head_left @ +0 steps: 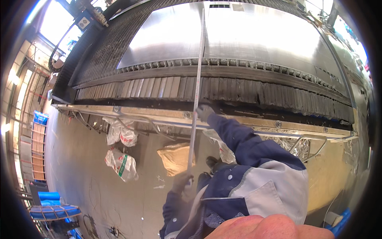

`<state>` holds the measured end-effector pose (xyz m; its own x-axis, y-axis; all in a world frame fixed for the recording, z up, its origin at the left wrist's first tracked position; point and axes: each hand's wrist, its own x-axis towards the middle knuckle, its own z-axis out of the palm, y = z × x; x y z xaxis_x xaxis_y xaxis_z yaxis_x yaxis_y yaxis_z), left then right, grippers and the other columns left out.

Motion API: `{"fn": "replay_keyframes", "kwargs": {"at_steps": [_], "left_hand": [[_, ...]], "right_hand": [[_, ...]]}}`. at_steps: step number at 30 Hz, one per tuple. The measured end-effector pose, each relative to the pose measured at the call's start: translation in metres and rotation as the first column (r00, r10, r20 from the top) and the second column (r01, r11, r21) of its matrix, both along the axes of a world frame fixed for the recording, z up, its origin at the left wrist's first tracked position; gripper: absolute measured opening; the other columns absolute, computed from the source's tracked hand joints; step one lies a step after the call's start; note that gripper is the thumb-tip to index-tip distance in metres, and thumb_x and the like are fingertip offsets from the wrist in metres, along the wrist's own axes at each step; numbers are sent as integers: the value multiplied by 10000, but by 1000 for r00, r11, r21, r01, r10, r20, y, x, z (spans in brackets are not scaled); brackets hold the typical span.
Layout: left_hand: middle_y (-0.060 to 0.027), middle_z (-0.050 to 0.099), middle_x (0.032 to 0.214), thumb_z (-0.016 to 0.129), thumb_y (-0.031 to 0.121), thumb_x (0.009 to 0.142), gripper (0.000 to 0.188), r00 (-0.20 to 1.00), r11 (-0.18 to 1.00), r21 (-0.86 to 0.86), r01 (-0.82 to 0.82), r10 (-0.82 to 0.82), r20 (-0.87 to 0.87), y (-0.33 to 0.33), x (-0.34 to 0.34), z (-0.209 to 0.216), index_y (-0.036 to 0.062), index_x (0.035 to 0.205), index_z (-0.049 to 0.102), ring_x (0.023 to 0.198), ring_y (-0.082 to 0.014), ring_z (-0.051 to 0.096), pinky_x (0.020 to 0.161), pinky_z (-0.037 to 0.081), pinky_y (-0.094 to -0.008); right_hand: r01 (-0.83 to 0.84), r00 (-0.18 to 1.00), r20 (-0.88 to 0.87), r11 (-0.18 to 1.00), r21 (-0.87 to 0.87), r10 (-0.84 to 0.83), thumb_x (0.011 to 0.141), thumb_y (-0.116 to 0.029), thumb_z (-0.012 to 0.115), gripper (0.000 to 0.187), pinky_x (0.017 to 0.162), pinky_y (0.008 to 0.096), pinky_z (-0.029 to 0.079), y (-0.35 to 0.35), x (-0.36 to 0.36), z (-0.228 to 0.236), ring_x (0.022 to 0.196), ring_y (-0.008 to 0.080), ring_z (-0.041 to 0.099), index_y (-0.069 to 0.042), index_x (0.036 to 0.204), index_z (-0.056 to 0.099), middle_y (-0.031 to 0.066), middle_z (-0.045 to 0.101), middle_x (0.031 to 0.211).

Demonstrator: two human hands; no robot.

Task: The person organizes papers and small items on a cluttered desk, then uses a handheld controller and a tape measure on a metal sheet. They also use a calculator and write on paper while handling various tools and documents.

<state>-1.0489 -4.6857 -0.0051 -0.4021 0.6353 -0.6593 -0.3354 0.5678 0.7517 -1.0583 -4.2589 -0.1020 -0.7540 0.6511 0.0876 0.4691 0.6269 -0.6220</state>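
A long metal ruler [197,81] runs away from me, over the edge of a slatted machine bed and onto shiny sheet metal. My left hand [183,182], in a dark grey glove, is closed round its near end, low in front of my body. Farther up, my gloved right hand [205,112] grips the ruler beside the bed's front rail; its fingertips are partly hidden. Toward its far end, the ruler lies close to the seam between a left metal sheet [169,38] and a right metal sheet [266,40].
The machine's front rail [155,115] crosses in front of me, with bent metal handles [316,149] below. White plastic bags [121,165] and a brown paper sack [171,159] lie on the floor. At far left stand a rack [38,147] and blue rolls [49,196].
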Motion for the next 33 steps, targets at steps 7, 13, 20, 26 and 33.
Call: {"fn": "replay_keyframes", "kwargs": {"at_steps": [7,13,20,26,33], "left_hand": [[-117,761,950,636,108,929,219,789,784,273,557,-397,-469,154,-137,-59,4,1086,748,792,-188,756,703,617,-301],[-65,790,949,763,78,804,300,573,684,162,711,-430,-698,251,-209,-64,89,1104,763,825,-201,764,756,617,-314],[-74,783,981,720,36,850,327,736,693,290,660,-518,-436,294,-258,-44,71,1174,750,828,-163,759,744,616,-285],[-150,764,978,696,168,942,271,911,963,100,250,-269,313,264,-270,-45,-39,1112,729,799,-199,749,725,608,-301],[-144,745,917,715,168,941,258,893,871,300,389,-436,107,275,-256,-30,-58,1064,716,760,-214,731,686,599,-321]], "right_hand": [[92,995,-63,984,152,-83,915,-332,639,441,960,534,462,-36,61,-1,1120,365,591,-134,1309,629,148,650,1187],[179,946,237,965,193,-223,916,-455,612,542,1148,571,296,-18,38,5,1250,304,561,-120,1343,632,111,654,1278],[211,881,397,965,157,-257,928,-512,600,514,1071,527,399,-14,28,-13,1091,320,657,-126,1256,692,138,723,1103],[226,854,452,966,126,-259,907,-505,628,495,988,507,436,-15,25,-9,1050,330,651,-124,1214,699,124,714,1060],[214,878,393,959,188,-273,899,-481,635,455,914,518,435,-15,23,-12,990,341,648,-114,1157,707,117,699,991]]}}
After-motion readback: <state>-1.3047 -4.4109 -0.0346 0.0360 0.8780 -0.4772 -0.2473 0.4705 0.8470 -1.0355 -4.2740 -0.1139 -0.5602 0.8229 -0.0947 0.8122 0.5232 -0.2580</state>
